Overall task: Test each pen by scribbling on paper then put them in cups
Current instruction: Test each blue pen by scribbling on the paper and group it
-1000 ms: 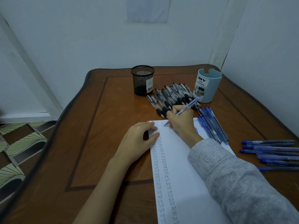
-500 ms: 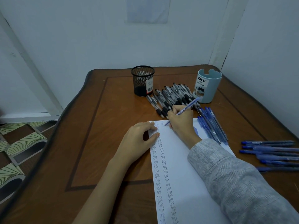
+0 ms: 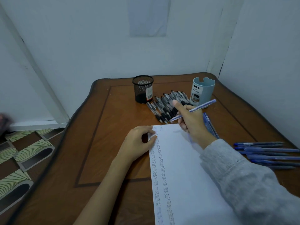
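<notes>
My right hand [image 3: 191, 122] pinches the blue pen [image 3: 204, 105] mid-barrel btwn thumb & fingers (prob. light, stiff, slick plastic, best held there), while my left hand [image 3: 138, 143] presses curved fingertips on the paper [image 3: 186, 168].

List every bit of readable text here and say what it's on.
"DIY": label on the blue cup.
"DESK ORGANIZER": beneath it, small and barely legible.
"test": handwritten repeatedly in two columns on the paper.
Barcode sticker on the mesh cup: too small to read.
Print on the held pen: blurred.
</notes>
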